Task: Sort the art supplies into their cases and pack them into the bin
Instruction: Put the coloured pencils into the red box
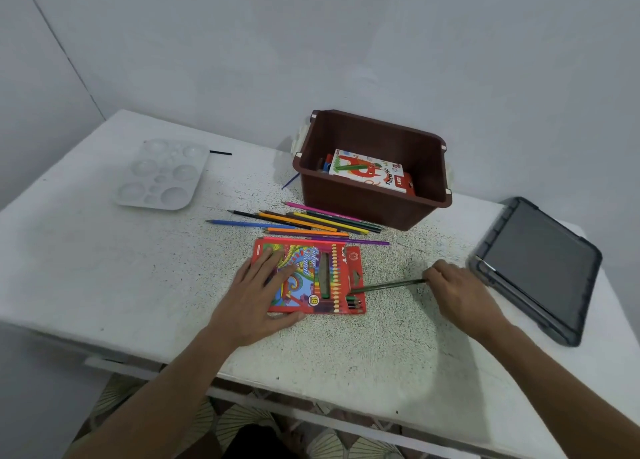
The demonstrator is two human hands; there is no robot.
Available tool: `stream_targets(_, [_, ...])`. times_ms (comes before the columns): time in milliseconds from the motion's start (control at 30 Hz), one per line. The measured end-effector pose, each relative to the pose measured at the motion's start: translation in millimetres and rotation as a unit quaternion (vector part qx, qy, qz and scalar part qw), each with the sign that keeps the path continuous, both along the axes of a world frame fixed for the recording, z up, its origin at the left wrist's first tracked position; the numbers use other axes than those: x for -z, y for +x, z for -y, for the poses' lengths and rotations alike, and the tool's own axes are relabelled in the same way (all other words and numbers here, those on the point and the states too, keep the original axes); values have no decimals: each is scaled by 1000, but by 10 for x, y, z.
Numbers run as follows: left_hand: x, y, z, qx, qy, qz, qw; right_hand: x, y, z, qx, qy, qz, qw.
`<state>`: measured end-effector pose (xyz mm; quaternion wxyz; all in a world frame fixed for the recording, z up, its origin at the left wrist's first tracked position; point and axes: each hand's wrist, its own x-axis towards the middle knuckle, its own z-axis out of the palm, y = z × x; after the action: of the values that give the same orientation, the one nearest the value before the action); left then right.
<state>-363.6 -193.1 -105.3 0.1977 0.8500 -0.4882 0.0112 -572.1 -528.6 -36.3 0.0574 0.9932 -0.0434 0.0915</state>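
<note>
A red colour pencil case (313,278) lies flat on the white table (104,268) in front of me. My left hand (254,297) rests on its left half with fingers spread, the thumb at its near edge. My right hand (457,290) pinches the end of a dark green pencil (388,286) whose tip is at the case's open right end, where other pencil ends show. Several loose coloured pencils (304,222) lie in a fan behind the case. The brown bin (367,206) stands beyond them with an oil pastels box (369,171) inside.
A white paint palette (162,174) lies at the back left with a thin black stick (220,153) beside it. A dark grey bin lid (540,268) lies at the table's right edge. A blue stick (290,181) leans at the bin's left.
</note>
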Motion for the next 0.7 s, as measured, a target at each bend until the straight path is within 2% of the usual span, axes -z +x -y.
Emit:
stream_targets(233, [18,8,-4,-1,-2,0,1000,211,201,-565,-65,81,-5,995])
stream_targets(400, [30,19,-11,0,-2,5,1000,284,351,-809,-57,157,16,986])
stream_targets(700, [40,15,-7,-3,0,3,1000,296,394,-828,-50,224,24,973])
